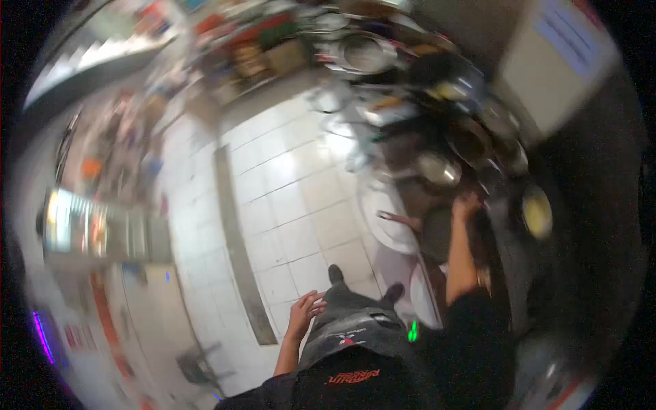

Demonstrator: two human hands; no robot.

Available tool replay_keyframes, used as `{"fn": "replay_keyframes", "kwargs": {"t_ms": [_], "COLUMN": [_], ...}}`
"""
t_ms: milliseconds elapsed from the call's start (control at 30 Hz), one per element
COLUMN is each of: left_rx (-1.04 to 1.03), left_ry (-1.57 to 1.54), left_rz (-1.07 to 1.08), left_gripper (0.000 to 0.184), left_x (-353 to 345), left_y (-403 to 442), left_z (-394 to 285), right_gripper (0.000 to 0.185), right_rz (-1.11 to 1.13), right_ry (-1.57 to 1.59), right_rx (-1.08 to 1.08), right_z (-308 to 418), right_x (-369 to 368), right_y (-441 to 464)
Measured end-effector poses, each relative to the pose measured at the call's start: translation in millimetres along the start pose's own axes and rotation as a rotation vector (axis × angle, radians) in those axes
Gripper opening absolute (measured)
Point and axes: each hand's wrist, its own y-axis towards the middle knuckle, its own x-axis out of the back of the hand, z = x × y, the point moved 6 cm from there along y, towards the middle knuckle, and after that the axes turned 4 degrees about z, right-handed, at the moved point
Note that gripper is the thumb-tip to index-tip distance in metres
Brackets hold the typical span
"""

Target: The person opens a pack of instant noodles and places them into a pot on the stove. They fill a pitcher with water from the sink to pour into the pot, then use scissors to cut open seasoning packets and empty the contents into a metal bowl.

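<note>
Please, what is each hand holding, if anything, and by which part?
Left hand: nothing. Right hand: too blurred to tell whether it holds anything.

No text is showing clearly enough to be read with certainty. At six o'clock, orange lettering (pixel 353 377) is running across the black shirt (pixel 424 369); one word is looking like "Ramblin", but blur is keeping it unsure. Also at six o'clock, nearer the centre, small white lettering (pixel 339 337) is sitting beside a red mark (pixel 350 339) on the grey apron (pixel 389 342), too small to make out. At two o'clock, a pale blue notice (pixel 565 35) is hanging on a white panel (pixel 540 85), its lines blurring beyond reading.
</note>
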Motion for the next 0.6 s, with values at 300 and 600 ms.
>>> {"fn": "replay_keyframes", "kwargs": {"t_ms": [300,600], "left_rx": [-0.128,-0.334], "left_ry": [-0.225,-0.049], "left_rz": [-0.292,-0.369], "left_gripper": [0.043,0.032], "left_x": [287.8,565.5], "left_y": [-2.4,196.1], "left_z": [-39.7,-255.5], "right_gripper": [0.053,0.039], "right_rz": [0.823,1.177], "right_ry": [-0.057,0.066], "right_rx": [-0.667,-0.675], "right_z": [214.4,333.1], "right_x": [-148.3,-266.8], "right_y": [-355.7,-345.3]}}
